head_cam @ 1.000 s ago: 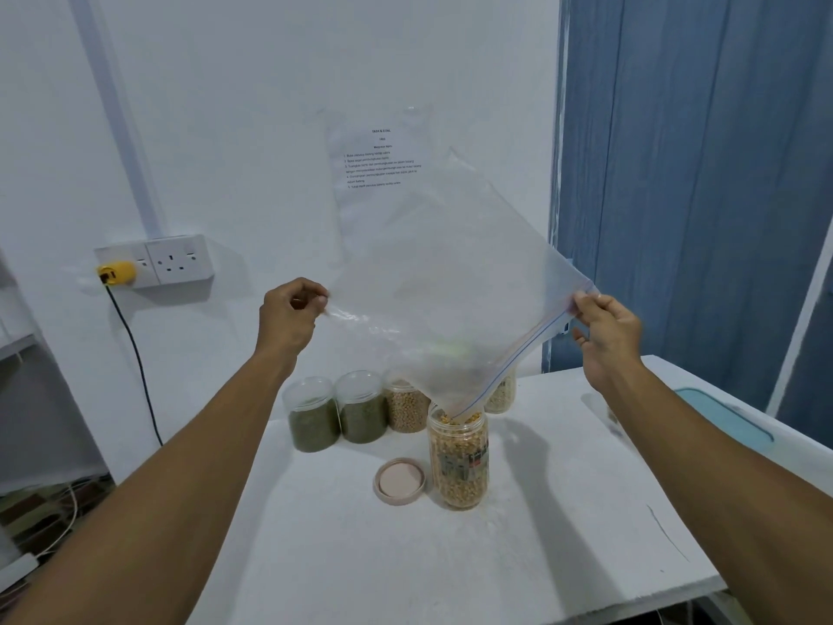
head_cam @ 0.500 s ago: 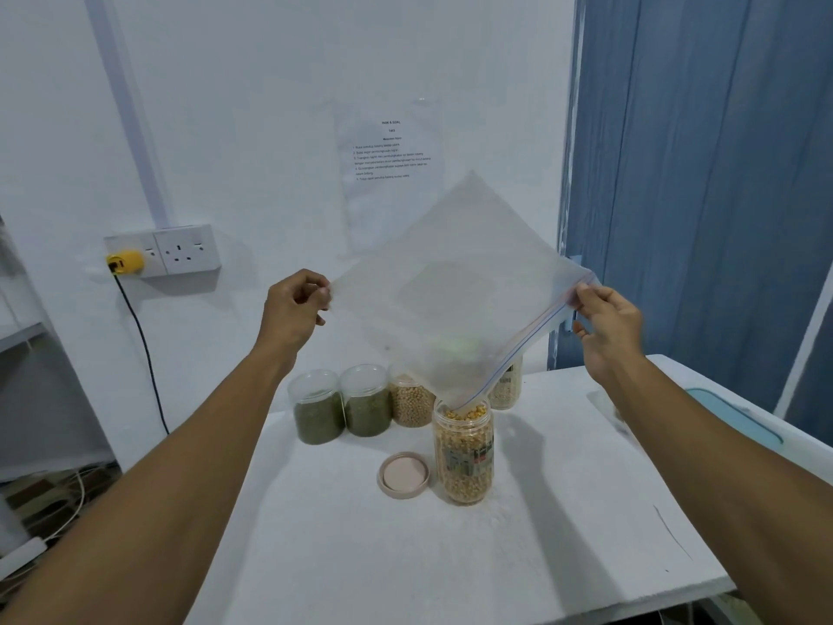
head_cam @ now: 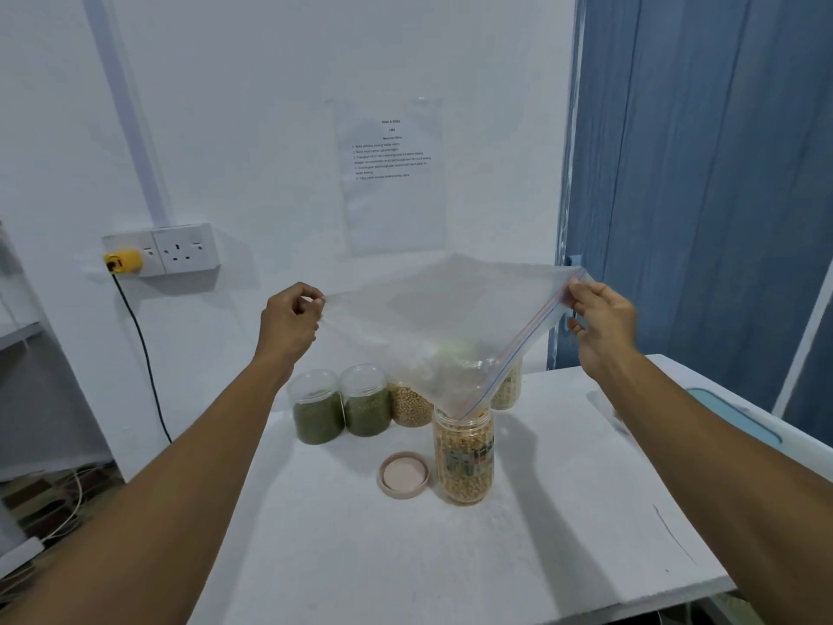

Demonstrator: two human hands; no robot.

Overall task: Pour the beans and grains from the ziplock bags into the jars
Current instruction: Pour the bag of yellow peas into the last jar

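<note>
Ziplock bag [head_cam: 450, 318] up in the air over the bench [head_cam: 360, 557], stretched wide between both my hands and looking close to empty! My left grip [head_cam: 288, 318] is pinching the plain corner on one side, fingers curled tight on the plastic. My right grip [head_cam: 599, 318] has the zipper corner pinched between thumb and fingertips. The bag sags into a point, and that low corner at the end of the zip strip dips right into the mouth of the open jar [head_cam: 464, 462]. That jar stands on the bench, packed almost to the brim with yellow beans. Its lid [head_cam: 404, 474] lies just beside it on the left, underside up.

Behind, near the wall, there is a row. Two jars of green grains [head_cam: 318, 412] stand side by side, then a jar of tan beans [head_cam: 408, 410], partly behind the bag. A jar of pale grains [head_cam: 507, 392] is over on the right, partly veiled by the plastic.

On the wall: a printed sheet [head_cam: 392, 173], a socket [head_cam: 185, 248] and a yellow plug [head_cam: 122, 260] with a black cable hanging down. A blue curtain [head_cam: 698, 173] fills the right.
</note>
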